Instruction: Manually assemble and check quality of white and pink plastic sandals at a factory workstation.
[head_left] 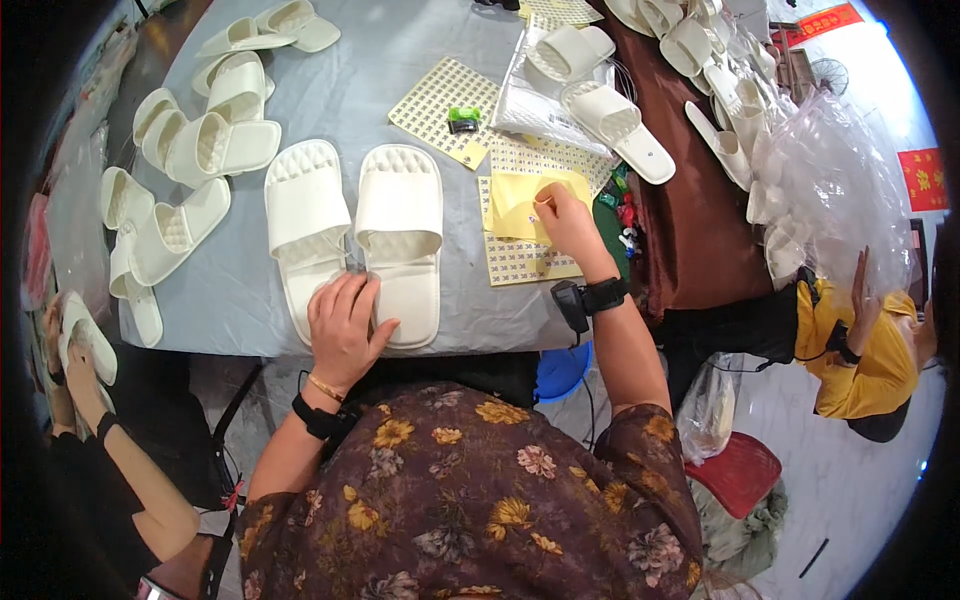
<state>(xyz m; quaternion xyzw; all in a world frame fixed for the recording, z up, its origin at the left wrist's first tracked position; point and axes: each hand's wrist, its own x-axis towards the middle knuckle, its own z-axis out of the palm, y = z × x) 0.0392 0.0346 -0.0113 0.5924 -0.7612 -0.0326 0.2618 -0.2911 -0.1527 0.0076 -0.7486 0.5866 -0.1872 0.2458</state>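
A pair of white slippers lies side by side in front of me, toes pointing away: the left slipper (pixel 310 215) and the right slipper (pixel 400 215). My left hand (pixel 345 322) rests on their heel ends, fingers stretched and thumb on the right slipper's sole. Over a plain yellow sheet (pixel 515 205), my right hand (pixel 570 225) has its fingertips pinched together; whatever is between them is too small to make out. Under that yellow sheet lies a sheet of small printed stickers (pixel 530 265), and another sticker sheet (pixel 430 105) is farther back.
White slippers (pixel 215 145) line the table's left side. More slippers (pixel 620 130) lie on a plastic bag at the back right. Beside the stickers sits a small green-and-black item (pixel 463 120). Co-workers sit left and right, one holding a slipper (pixel 85 340). A blue bucket (pixel 563 372) stands below.
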